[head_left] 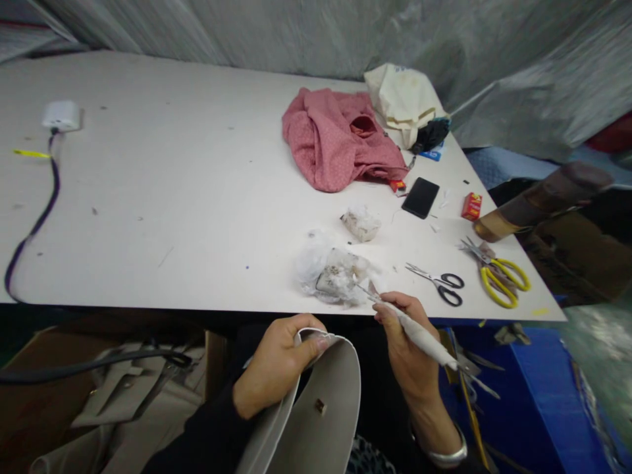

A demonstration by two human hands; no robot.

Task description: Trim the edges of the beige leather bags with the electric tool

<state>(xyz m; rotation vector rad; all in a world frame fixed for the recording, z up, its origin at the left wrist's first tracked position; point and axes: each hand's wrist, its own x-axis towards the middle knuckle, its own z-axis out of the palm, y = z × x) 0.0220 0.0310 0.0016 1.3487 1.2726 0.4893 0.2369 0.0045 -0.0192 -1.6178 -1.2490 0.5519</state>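
Observation:
My left hand [279,362] is closed on the edge of a beige leather-like bag piece [338,415], with the thumb on its inner side. A small gold metal fitting [320,407] shows on that piece, which hangs below the table edge. In my right hand [412,355] is a thin pointed tool [424,339] with a white-wrapped handle, gripped between thumb and fingers. Its tip reaches a stained pale block [340,271] lying in crumpled clear plastic; whether they touch I cannot tell. Just behind lies a second plastic-wrapped block [361,224].
Right of the blocks lie black-handled scissors [447,286], yellow-handled scissors [503,280], a phone [421,197] and a small red box [472,206]. A pink cloth [336,138] and a cream bag [402,99] are farther back. A dark cylinder [548,197] leans over the right edge.

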